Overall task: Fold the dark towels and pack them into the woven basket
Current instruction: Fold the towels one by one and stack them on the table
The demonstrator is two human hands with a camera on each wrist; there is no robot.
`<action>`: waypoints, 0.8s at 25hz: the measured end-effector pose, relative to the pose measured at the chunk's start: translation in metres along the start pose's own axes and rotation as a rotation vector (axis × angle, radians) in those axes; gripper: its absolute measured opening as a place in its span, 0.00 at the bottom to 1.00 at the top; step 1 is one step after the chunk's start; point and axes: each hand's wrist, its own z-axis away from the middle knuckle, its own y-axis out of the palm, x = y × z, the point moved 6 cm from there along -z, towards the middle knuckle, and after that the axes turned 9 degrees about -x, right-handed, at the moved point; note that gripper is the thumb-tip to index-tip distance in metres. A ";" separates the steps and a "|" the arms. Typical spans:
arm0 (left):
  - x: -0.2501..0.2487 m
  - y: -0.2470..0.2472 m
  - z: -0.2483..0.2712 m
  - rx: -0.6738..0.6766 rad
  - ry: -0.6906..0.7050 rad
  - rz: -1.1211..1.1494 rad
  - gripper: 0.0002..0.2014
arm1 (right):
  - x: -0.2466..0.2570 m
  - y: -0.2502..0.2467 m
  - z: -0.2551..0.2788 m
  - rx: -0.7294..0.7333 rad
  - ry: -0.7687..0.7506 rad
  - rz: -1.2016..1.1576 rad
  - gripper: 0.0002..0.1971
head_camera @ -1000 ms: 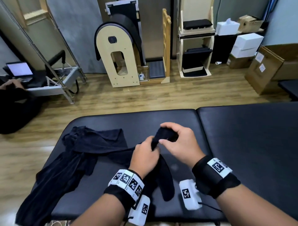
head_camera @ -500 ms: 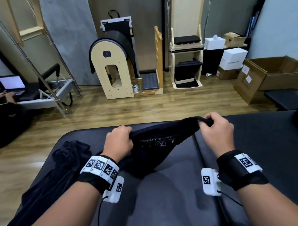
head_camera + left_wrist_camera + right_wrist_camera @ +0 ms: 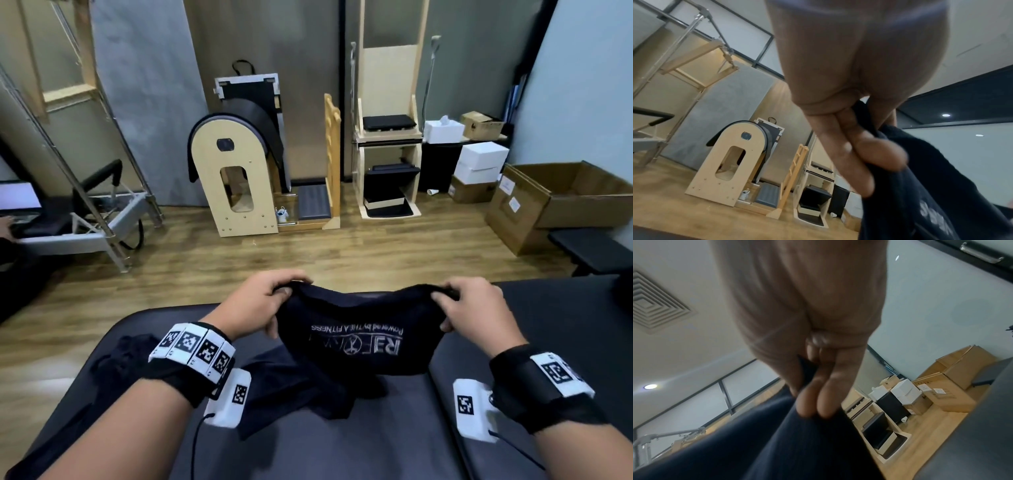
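Between both hands, a dark towel hangs w/ its top edge stretched: left hand and right hand each clamped on a corner, printing facing up. Risk: its lower part drapes onto the padded table and touches a second crumpled towel below the left wrist; lifting could drag that one along, or a slack pinch drops a corner, skewing the fold. Open padding lies under and right of the right hand; floor just past the knuckles. Basket not in view.

Dark towel printed upside down "Powered by THE A FITNESS", larger logo lettering beneath unclear
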 end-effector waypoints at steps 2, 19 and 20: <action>0.015 -0.001 -0.003 -0.009 -0.030 -0.048 0.16 | -0.003 0.015 0.001 0.151 0.021 0.006 0.06; 0.065 -0.096 -0.091 -0.244 -0.217 -0.364 0.11 | 0.063 0.105 -0.104 0.258 0.161 -0.102 0.13; 0.037 -0.124 -0.109 -0.354 -0.128 -0.459 0.10 | 0.098 0.085 -0.129 0.055 0.055 -0.132 0.13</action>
